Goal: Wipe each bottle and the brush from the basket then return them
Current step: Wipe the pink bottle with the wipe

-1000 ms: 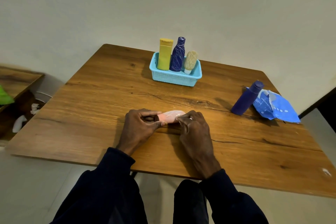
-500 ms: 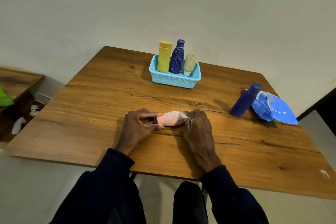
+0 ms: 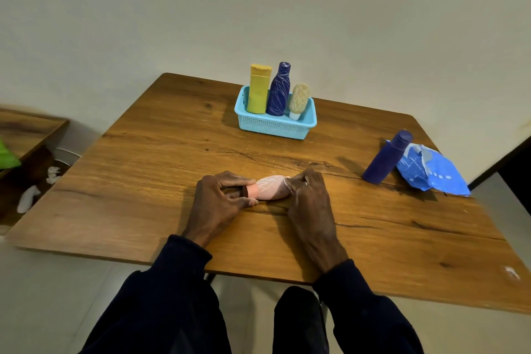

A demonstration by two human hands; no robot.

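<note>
The pink bottle lies on its side on the table just in front of me, with the basket away at twelve o'clock. My left hand pinches its nine o'clock end, and my right hand curls round the three o'clock end. It looks like light, smooth plastic that would slip or roll, so the two ends seem the best places to hold it.

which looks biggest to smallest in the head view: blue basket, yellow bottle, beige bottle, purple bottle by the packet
1. blue basket
2. yellow bottle and purple bottle: alike; the purple one is nearer the camera, so unranked
3. beige bottle
</note>
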